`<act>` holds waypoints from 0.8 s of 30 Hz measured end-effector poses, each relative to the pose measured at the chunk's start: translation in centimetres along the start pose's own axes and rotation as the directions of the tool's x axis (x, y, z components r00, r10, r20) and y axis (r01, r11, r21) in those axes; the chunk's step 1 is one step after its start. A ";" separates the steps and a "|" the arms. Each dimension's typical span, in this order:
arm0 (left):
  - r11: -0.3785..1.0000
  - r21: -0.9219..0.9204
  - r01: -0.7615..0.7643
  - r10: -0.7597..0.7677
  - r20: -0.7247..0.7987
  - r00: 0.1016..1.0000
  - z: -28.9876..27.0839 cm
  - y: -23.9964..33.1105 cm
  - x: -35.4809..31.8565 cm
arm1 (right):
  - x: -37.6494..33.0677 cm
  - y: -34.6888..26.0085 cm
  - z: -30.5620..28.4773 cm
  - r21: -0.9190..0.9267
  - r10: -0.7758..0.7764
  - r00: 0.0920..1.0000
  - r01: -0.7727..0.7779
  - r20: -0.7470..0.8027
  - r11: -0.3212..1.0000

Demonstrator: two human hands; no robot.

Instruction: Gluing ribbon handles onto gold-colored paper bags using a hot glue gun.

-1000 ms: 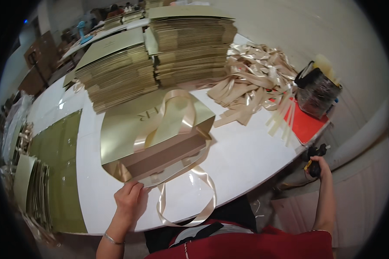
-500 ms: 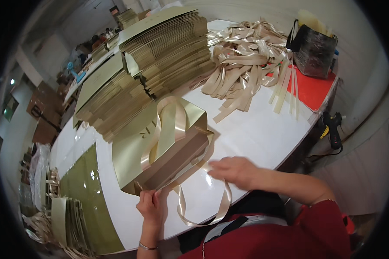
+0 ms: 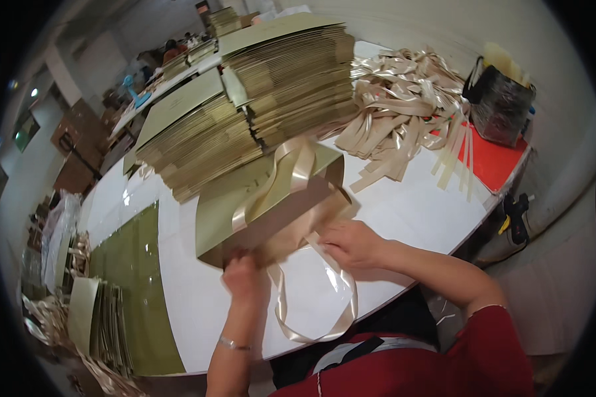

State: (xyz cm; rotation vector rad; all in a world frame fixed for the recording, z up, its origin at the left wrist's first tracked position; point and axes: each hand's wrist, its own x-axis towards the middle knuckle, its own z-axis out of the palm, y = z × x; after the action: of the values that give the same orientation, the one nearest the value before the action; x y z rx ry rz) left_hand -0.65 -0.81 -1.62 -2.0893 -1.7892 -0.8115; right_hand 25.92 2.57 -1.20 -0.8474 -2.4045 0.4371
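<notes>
One white desk (image 3: 404, 205) spans mid-frame. Two stacks of flat gold bags, upper centre: taller right stack (image 3: 298, 79), lower left stack (image 3: 198, 139). Heap of beige ribbons (image 3: 404, 99), upper right. Gold paper bag (image 3: 218, 205), centre of frame, just below the stacks. Working its near edge well, I'd judge: brace a corner without creasing it, keep ribbon flat and untwisted, press lightly and evenly. Bag is tipped over, mouth facing the lower right; long axis slants from lower left up to the right. Ribbon handle (image 3: 302, 169) arches over its upper panel. Ribbon loop (image 3: 281, 298) trails from the near side toward the bottom edge. Right hand (image 3: 351, 243), centre: fingers look pinched on that loop, close to the mouth. Left hand (image 3: 244, 278), lower centre-left: fingers at the mouth's lower-left corner, blurred; can't tell whether gripping or only pressing. Black glue gun (image 3: 516, 215), right side, beyond the desk's rim.
</notes>
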 end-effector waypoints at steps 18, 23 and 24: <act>0.971 -0.047 0.235 -0.177 0.524 0.833 -4.4 2.2 2.0 | 4.6 -2.5 -1.8 -0.408 0.532 0.754 -0.379 0.385 0.831; 0.946 -0.223 0.235 -0.034 0.654 0.756 -1.9 2.9 1.4 | 4.6 -2.4 2.1 -0.253 0.307 0.820 -0.205 0.483 0.946; 0.956 -0.121 0.269 -0.095 0.735 0.671 -1.6 1.8 0.7 | 3.9 -1.4 2.2 -0.264 0.338 0.799 -0.232 0.497 0.936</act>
State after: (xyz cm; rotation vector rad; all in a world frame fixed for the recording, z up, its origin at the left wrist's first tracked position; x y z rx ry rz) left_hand 0.74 -1.47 0.35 -2.6537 -2.4235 -0.1944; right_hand 21.43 3.78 -0.75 -1.3366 -2.8722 0.6390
